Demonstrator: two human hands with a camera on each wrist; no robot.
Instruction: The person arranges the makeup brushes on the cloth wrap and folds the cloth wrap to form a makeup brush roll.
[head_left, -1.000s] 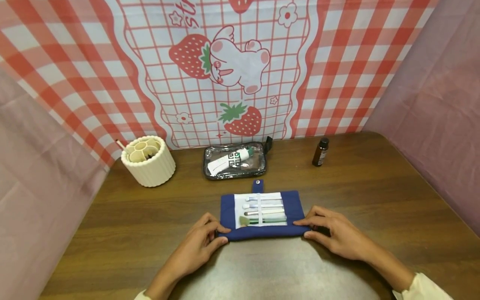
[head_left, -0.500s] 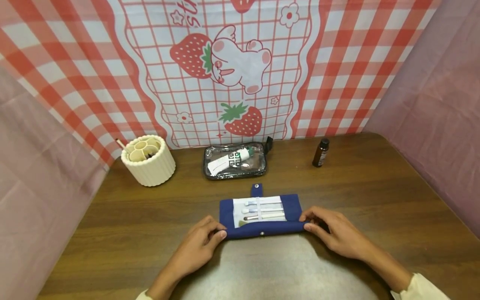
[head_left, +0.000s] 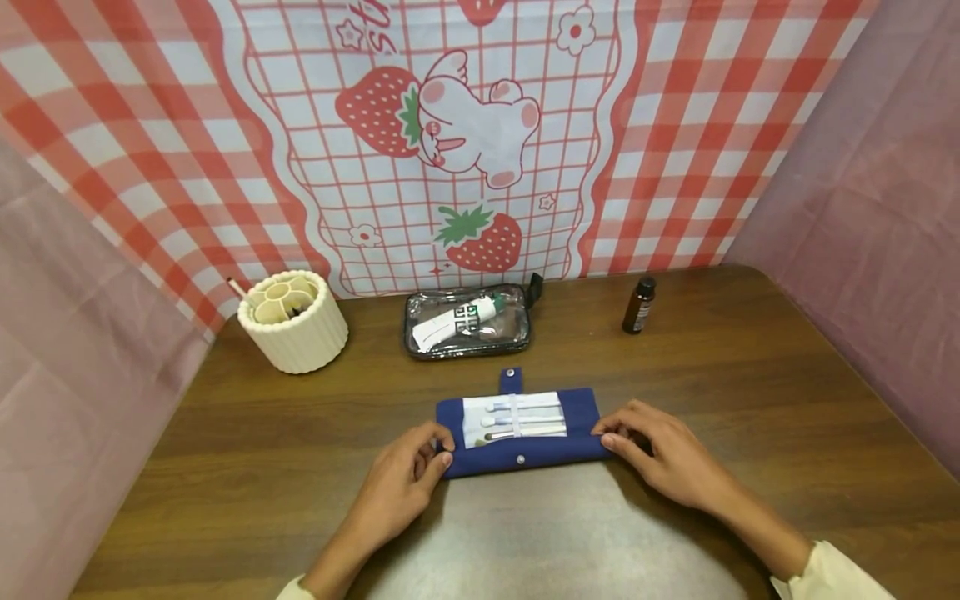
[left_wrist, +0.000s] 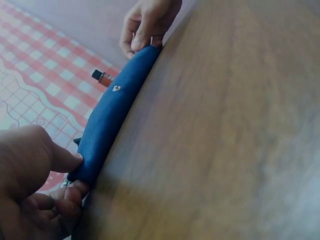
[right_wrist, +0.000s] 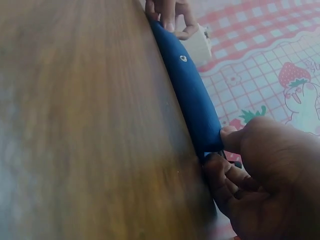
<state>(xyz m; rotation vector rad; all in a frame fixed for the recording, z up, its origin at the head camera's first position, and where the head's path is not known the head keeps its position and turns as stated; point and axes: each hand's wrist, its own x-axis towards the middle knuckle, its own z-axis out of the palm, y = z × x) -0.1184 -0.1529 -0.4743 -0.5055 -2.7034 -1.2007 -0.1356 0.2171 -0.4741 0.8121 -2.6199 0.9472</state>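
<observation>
A blue fabric brush roll (head_left: 555, 451) lies on the table, its near edge folded over and a metal snap showing on the fold. Several makeup brushes (head_left: 536, 421) lie in its white inner panel under an elastic band; the fold covers most of the lowest one. At the far side a strap (head_left: 511, 382) with a snap sticks out. My left hand (head_left: 401, 475) pinches the left end of the fold between thumb and fingers. The right hand (head_left: 667, 454) pinches its right end. Both wrist views show the blue roll (left_wrist: 112, 107) gripped at its two ends.
Behind the roll lies a clear zip pouch (head_left: 517, 327) with a white tube (head_left: 453, 323) inside. A cream ribbed cup (head_left: 307, 340) with compartments stands at the back left. The small dark bottle (head_left: 639, 308) is upright at the back right. A patterned cloth (head_left: 480, 108) hangs behind the table.
Both hands have rolled the near edge away from me over the lowest brush, bringing a snap into view on top of the fold. The other things stay in place.
</observation>
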